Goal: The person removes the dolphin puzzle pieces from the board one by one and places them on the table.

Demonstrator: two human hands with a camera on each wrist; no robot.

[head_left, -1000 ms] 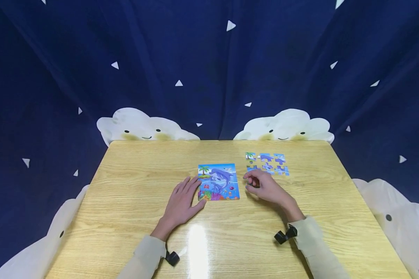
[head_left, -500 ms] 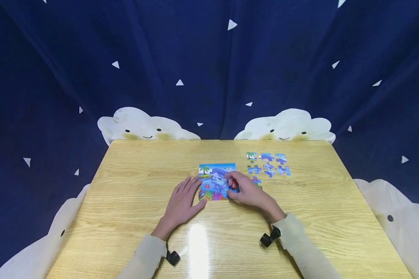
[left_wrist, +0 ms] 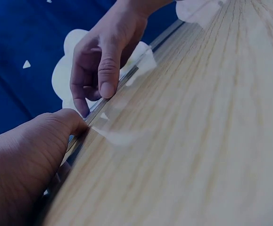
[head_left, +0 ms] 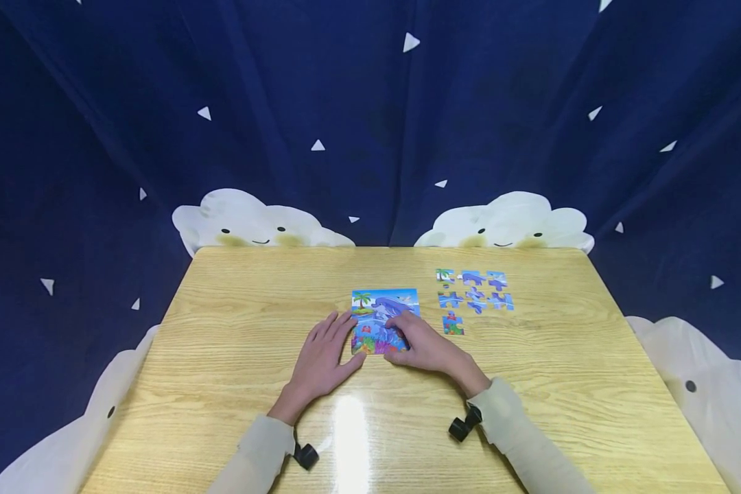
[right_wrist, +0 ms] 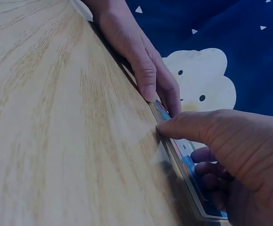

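A square dolphin picture puzzle [head_left: 379, 312] lies flat on the wooden table, with a palm tree and coral in its design. My left hand [head_left: 324, 360] rests along its left edge with the fingers extended and the thumb at the near corner. Over the lower right part, my right hand [head_left: 426, 346] bends its fingers down onto the picture. In the right wrist view its thumb [right_wrist: 188, 126] touches the near edge, and the other fingers curl inward over the surface. Whether a piece is between them is hidden.
To the right of the picture lie several loose jigsaw pieces [head_left: 475, 300] in spaced rows, with one piece [head_left: 453, 324] nearest me. A dark blue curtain [head_left: 370, 123] with white clouds hangs behind the wooden table [head_left: 234, 309].
My right hand has moved left from beside the loose pieces onto the picture's lower right part, uncovering the nearest loose piece. My left hand has stayed in place.
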